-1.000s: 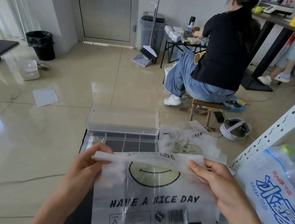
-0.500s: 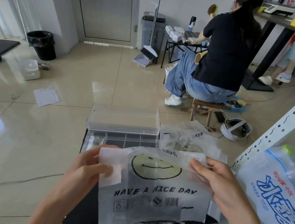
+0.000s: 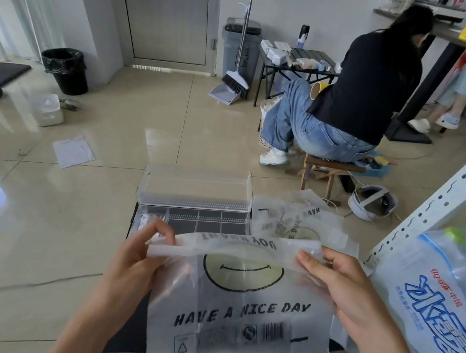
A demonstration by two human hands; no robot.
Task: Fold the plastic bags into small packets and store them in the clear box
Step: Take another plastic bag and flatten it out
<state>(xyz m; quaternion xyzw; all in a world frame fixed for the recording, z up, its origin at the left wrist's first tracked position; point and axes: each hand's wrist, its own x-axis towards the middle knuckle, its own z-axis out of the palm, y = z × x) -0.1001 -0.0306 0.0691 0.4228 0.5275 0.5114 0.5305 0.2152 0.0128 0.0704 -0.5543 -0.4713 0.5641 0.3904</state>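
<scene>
Two sets of fingers (image 3: 162, 230) are on the job here: the left hand (image 3: 130, 264) pinches the left end of the plastic bag (image 3: 233, 315) and the right hand (image 3: 350, 294) pinches the right end, both gripping the top strip where it's folded over toward the camera. The rest of the bag hangs down between the hands, smiley face and "HAVE A NICE DAY" print facing up, held above the black bench (image 3: 125, 331). Just beyond the bag sits the clear box (image 3: 195, 191), lid flipped up at the back and dividers showing inside. There's something pale in the leftmost compartment, can't tell what. Right beside the box, on its right, is a loose pile of bags (image 3: 295, 220) with the same print. Further out, a pack of water bottles (image 3: 435, 302) sits on the white shelf (image 3: 435, 210) at the right, and across the tiled floor (image 3: 48, 222) a person on a stool (image 3: 364, 84) has their back turned.
</scene>
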